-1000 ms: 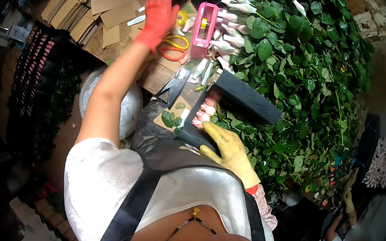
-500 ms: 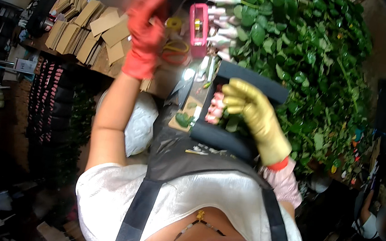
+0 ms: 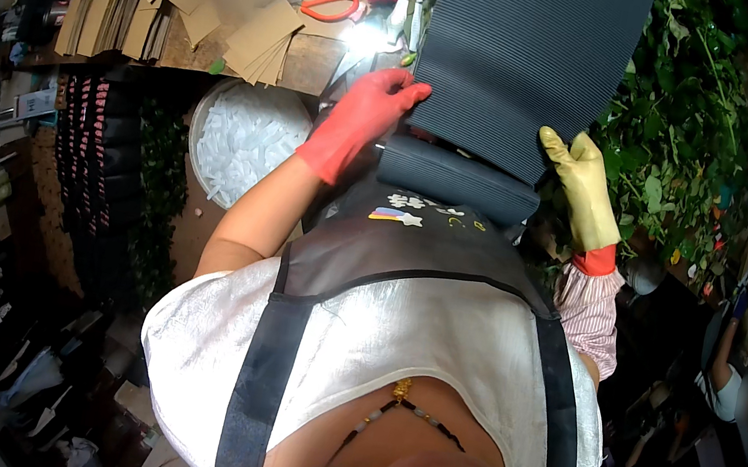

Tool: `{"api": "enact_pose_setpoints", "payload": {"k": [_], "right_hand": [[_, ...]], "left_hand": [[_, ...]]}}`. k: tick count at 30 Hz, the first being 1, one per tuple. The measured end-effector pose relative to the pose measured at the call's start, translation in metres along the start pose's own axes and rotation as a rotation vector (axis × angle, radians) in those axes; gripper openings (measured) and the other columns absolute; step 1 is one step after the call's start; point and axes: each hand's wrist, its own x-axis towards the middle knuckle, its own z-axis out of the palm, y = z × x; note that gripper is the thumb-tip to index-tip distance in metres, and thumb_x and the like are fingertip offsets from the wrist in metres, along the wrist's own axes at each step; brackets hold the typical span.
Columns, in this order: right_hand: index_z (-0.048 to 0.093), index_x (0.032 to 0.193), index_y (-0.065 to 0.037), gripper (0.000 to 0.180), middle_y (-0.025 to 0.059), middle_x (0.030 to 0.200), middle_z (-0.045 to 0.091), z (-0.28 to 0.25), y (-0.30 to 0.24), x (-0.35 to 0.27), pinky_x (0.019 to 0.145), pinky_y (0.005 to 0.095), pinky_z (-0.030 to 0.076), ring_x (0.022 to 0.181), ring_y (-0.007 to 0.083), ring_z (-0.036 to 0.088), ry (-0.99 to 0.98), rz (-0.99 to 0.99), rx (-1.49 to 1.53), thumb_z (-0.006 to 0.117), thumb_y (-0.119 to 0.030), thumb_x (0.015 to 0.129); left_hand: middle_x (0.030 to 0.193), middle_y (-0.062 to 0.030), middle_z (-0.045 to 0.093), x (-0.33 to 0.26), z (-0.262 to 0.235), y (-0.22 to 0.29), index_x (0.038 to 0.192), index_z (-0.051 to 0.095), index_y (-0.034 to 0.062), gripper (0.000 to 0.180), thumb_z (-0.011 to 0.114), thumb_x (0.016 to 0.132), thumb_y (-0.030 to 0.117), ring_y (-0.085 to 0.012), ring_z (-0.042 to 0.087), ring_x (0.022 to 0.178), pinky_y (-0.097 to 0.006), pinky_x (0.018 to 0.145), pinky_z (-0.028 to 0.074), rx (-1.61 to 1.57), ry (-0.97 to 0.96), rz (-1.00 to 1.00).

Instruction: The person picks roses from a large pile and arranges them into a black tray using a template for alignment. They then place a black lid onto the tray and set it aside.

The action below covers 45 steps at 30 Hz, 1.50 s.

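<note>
Corrugated dark sheet (image 3: 529,58), earlier lower, now raised, gripped by left hand (image 3: 369,111) and right hand (image 3: 584,174).

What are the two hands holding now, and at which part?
Both hold a dark ribbed sheet: the left hand, red-gloved, at its lower left edge, the right hand, yellow-gloved, at its lower right corner.

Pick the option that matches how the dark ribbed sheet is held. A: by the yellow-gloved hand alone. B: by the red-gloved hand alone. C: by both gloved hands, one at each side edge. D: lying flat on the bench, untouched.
C: the red-gloved left hand grips the dark ribbed sheet at its left edge while the yellow-gloved right hand grips its right edge, lifting it above the bench.
</note>
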Motion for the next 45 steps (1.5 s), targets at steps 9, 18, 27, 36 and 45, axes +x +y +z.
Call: {"api": "enact_pose_setpoints", "payload": {"k": [9, 18, 27, 36, 45], "right_hand": [[0.077, 0.115, -0.012, 0.029, 0.0104, 0.104, 0.077, 0.020, -0.023, 0.018, 0.084, 0.0418, 0.058, 0.095, 0.0318, 0.073, -0.399, -0.490, -0.606, 0.072, -0.032, 0.095], [0.078, 0.117, -0.018, 0.025, 0.0084, 0.108, 0.077, 0.061, 0.002, 0.054, 0.089, 0.0445, 0.058, 0.101, 0.0336, 0.072, -0.535, -0.621, -0.945, 0.072, -0.026, 0.094], [0.076, 0.113, -0.007, 0.024, 0.0161, 0.106, 0.076, 0.031, -0.055, 0.016, 0.086, 0.0465, 0.058, 0.098, 0.0364, 0.072, -0.524, -0.793, -0.666, 0.073, -0.017, 0.092], [0.070, 0.105, -0.012, 0.030, 0.0154, 0.096, 0.076, 0.084, -0.100, 0.088, 0.082, 0.0492, 0.059, 0.095, 0.0376, 0.073, 0.002, -0.663, -1.156, 0.076, -0.037, 0.091], [0.063, 0.136, -0.011, 0.050, 0.0122, 0.111, 0.074, 0.213, -0.149, 0.072, 0.085, 0.0464, 0.059, 0.099, 0.0341, 0.072, -0.289, -1.408, -0.793, 0.074, -0.023, 0.089]], "left_hand": [[0.070, -0.0121, 0.061, 0.024, -0.006, -0.045, 0.077, 0.060, 0.0026, 0.046, 0.075, 0.095, 0.042, -0.0219, 0.060, 0.068, -0.042, 0.062, 0.048, 0.404, -0.088, 0.079], [0.144, -0.0157, 0.059, 0.062, 0.022, -0.019, 0.142, 0.056, 0.0087, 0.052, 0.058, 0.103, 0.043, -0.0333, 0.064, 0.123, -0.045, 0.099, 0.053, 0.812, -0.131, 1.352], [0.168, -0.0169, 0.034, 0.077, 0.049, -0.042, 0.163, 0.033, 0.0096, 0.096, 0.062, 0.091, 0.067, -0.0360, 0.031, 0.155, -0.049, 0.126, 0.028, 0.994, -0.249, 0.965], [0.154, -0.0188, 0.051, 0.078, 0.046, -0.033, 0.154, 0.045, 0.0050, 0.091, 0.069, 0.087, 0.060, -0.0379, 0.046, 0.142, -0.044, 0.119, 0.037, 1.034, -0.228, 1.074], [0.160, -0.0202, 0.041, 0.085, 0.038, -0.058, 0.159, 0.039, 0.0088, 0.089, 0.067, 0.091, 0.060, -0.0378, 0.037, 0.150, -0.046, 0.123, 0.031, 0.650, -0.211, 1.108]]}}
